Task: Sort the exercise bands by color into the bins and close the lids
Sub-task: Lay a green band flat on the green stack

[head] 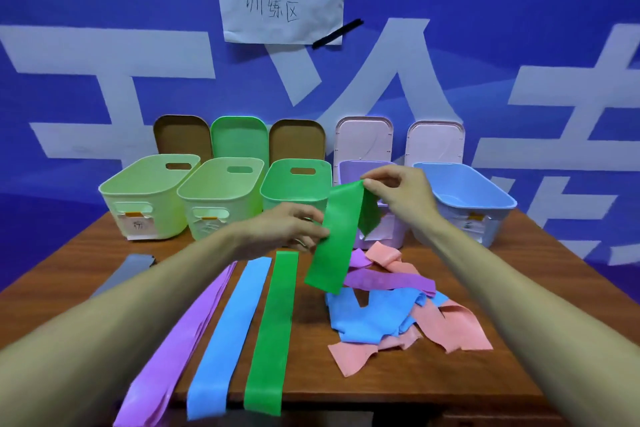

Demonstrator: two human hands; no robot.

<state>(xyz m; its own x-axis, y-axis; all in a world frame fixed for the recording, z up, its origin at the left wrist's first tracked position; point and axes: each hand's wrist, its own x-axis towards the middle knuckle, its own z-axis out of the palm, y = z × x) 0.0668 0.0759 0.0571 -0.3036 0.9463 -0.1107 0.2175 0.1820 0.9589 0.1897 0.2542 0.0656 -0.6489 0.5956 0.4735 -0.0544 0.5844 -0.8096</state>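
Observation:
A green band point(334, 239) hangs in the air above the table. My right hand point(398, 192) pinches its top edge, where it folds over. My left hand point(294, 224) pinches its left edge lower down. Flat on the table lie a purple band point(180, 340), a blue band point(230, 333) and another green band point(273, 329), side by side. To their right is a tangled heap of blue point(374, 315), pink point(446, 326) and purple point(388, 279) bands. Several open bins stand in a row behind: pale green point(145, 198), pale green point(221, 198), green point(294, 187), purple point(349, 172), blue point(467, 198).
Lids lean upright against the blue wall behind the bins: brown point(181, 135), green point(239, 137), brown point(298, 140), pink point(363, 139), pink point(434, 142). A grey band point(128, 269) lies at the table's left edge. The wooden table point(450, 381) ends just before me.

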